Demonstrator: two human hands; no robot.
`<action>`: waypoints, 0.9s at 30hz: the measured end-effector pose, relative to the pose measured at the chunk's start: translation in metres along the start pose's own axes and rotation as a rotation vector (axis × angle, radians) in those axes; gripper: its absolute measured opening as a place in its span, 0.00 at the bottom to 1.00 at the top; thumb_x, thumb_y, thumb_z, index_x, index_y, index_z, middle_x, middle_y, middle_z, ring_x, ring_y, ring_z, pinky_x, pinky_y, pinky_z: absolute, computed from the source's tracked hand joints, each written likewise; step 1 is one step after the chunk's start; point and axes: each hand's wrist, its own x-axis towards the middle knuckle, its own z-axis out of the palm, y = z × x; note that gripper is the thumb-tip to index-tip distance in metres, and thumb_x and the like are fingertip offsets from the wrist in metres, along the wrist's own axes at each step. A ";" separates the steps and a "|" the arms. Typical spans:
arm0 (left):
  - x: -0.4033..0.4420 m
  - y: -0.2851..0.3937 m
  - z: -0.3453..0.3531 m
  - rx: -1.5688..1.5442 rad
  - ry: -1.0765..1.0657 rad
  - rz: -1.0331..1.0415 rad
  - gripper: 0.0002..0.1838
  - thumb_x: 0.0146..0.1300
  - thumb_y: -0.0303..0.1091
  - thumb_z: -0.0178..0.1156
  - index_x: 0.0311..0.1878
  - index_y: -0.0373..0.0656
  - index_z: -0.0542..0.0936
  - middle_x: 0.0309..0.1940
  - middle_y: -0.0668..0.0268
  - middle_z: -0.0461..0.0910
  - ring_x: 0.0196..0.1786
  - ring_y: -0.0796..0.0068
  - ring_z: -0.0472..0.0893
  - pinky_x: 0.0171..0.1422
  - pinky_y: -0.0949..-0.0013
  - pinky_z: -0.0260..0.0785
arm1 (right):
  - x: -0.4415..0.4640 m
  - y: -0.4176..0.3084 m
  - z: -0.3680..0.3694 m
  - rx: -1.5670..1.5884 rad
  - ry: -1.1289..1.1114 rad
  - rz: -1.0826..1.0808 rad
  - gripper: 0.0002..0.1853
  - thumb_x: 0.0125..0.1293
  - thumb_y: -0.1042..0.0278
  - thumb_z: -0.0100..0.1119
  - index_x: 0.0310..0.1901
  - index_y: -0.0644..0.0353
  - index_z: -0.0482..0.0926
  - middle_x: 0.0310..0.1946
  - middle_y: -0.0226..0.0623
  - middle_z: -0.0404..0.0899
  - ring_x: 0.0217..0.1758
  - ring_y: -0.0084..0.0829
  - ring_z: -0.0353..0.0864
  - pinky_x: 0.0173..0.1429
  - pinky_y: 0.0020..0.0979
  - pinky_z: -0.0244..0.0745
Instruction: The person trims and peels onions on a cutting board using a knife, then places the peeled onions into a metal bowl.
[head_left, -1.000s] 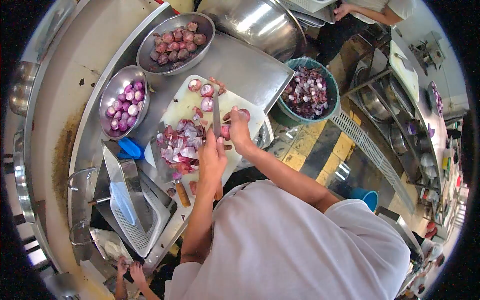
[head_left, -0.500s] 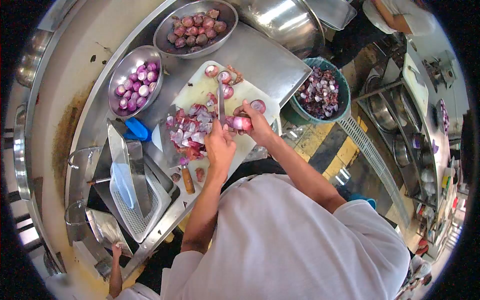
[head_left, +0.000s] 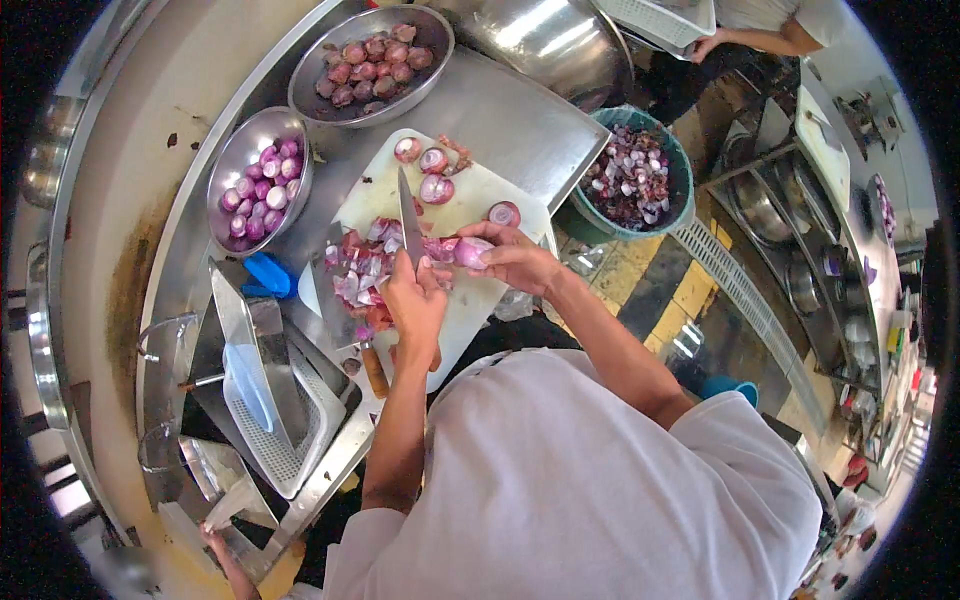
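My left hand [head_left: 414, 300] is closed round a knife [head_left: 410, 215], its blade pointing away over the white cutting board [head_left: 470, 195]. In my right hand [head_left: 522, 262] is a red onion [head_left: 471, 252], held beside the blade, with peel at its left end. A heap of onion skins [head_left: 360, 270] lies on the board left of the knife. Several onions rest at the far side, one of them a cut onion [head_left: 436, 188], and another onion [head_left: 504, 214] lies near the right edge. A second wooden handle [head_left: 375, 370] shows by my left wrist.
Beyond the board are a bowl of unpeeled onions [head_left: 440, 75] and a bowl of peeled onions [head_left: 216, 200]. A lined bin of skins [head_left: 683, 190] stands right. White basket [head_left: 290, 480] and blue object [head_left: 268, 275] are at left. Other people's hands show top right and bottom left.
The onion in my right hand has turned, showing a smoother purple side, and loose peel now hangs toward the knife. The view has shifted. The blade leans more to the left.
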 end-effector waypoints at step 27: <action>0.027 -0.034 -0.052 -0.092 0.199 -0.039 0.15 0.72 0.21 0.52 0.60 0.32 0.71 0.40 0.57 0.81 0.29 0.69 0.87 0.19 0.72 0.78 | 0.005 -0.016 0.002 -0.181 -0.079 0.022 0.32 0.58 0.76 0.71 0.64 0.62 0.71 0.54 0.41 0.81 0.53 0.37 0.86 0.55 0.32 0.85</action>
